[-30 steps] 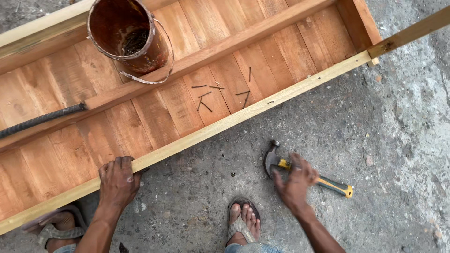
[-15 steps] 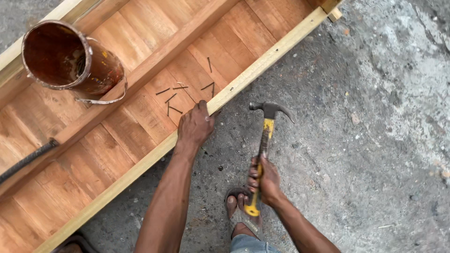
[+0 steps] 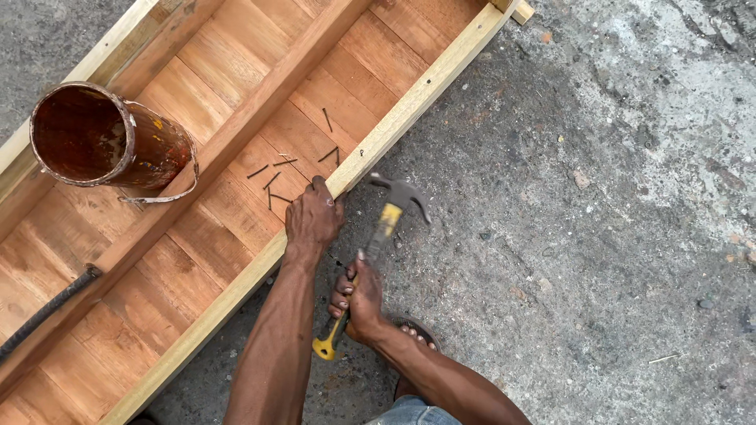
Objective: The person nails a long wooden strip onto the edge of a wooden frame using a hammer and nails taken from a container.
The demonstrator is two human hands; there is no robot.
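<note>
The right hand [image 3: 358, 303] is closed in a full fist around the yellow and black handle of a claw hammer [image 3: 376, 244]. It grips the handle in the lower half, and the yellow end of the grip comes out below the fist. The steel head of the hammer is up near the pale edge rail [image 3: 394, 126] of a long wooden frame [image 3: 220, 212], close to it; the head is blurred, so I cannot tell if it touches the wood.

The left hand [image 3: 313, 220] lies on this same rail, just beside the hammer head. The fingers are bent over the rail toward the inner side of the frame, and the thumb side is pressed to the outer face. If it pinches something small there, such as a nail, the picture does not show it.

Inside the frame, on the reddish boards just above the left hand, several loose nails [image 3: 272, 169] lie scattered. A rusty brown tin can [image 3: 102, 142] (with a thin wire handle) lies tilted on the middle rail, well apart from both hands. A dark ribbed steel bar [image 3: 47, 307] lies on the boards at the left edge.

The frame rests on rough grey concrete ground [image 3: 591, 236]. Below the right forearm, toes in a sandal [image 3: 413, 330] are partly visible.
</note>
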